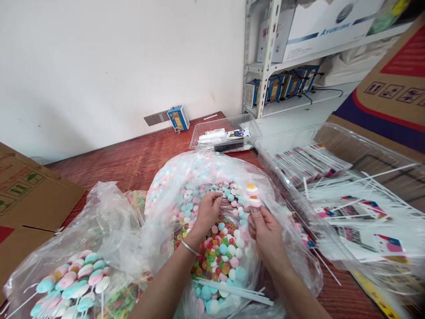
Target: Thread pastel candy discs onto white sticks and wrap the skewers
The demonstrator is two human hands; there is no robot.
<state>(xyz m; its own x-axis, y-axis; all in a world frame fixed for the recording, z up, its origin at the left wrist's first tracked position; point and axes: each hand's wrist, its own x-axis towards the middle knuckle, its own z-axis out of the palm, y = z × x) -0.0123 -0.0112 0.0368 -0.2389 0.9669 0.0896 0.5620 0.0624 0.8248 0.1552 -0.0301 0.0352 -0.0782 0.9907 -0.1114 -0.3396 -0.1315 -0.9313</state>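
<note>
My right hand (267, 230) is closed around the lower end of a candy skewer (253, 195), a short upright stack of white, pink and orange sweets. Over the bag of loose candy, my left hand (209, 212) has its thumb and forefinger a little apart, with nothing visible between them. The big clear plastic bag (212, 161) lies open under both hands. Inside are pastel button candies (229, 193) and a heap of colourful gummy rings (212, 254). Several white sticks (234, 290) lie across the candy at the near side of the bag.
At left, another plastic bag holds finished-looking pastel candy skewers (79, 279) beside a cardboard box (29, 190). On the right stands a clear bin (288, 190) of white sticks and printed packets. A smaller clear tray (226, 133) and metal shelving (265, 66) are behind.
</note>
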